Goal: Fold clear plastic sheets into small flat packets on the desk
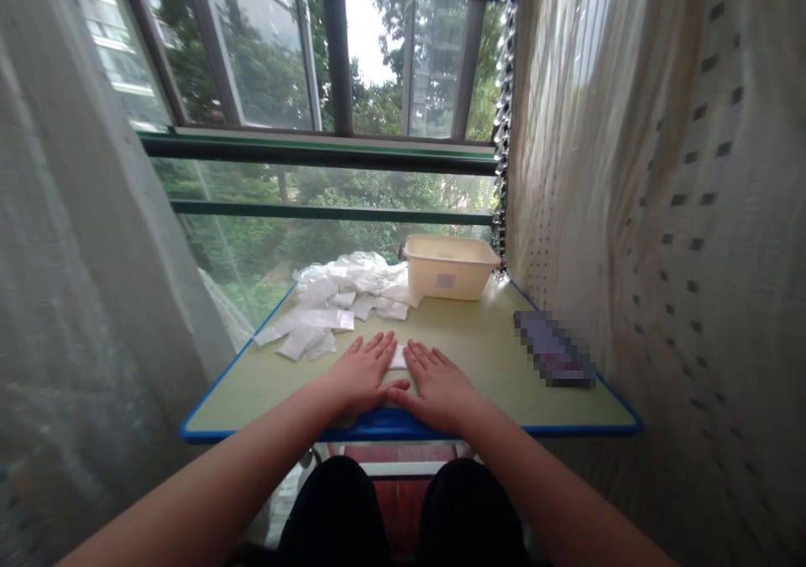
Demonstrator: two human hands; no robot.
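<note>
Both my hands lie flat on the table (252,399) near its front edge, thumbs meeting in the middle. My left hand (363,375) has its fingers stretched out, and so does my right hand (439,382). Between them shows a small white piece (398,359), perhaps a folded sheet or packet; its sides run up to or under my fingers, and I cannot tell how much is covered. Ahead of my left hand spreads a loose heap of white sheets or packets (353,275), with several flat pieces (308,323) at its near side.
A cream plastic tub (453,277) stands at the table's back right. To the right lies a blurred-out dark flat object (554,350). Curtains hang on both sides, the right curtain (630,214) close to the table. A window with a rail (327,212) rises behind.
</note>
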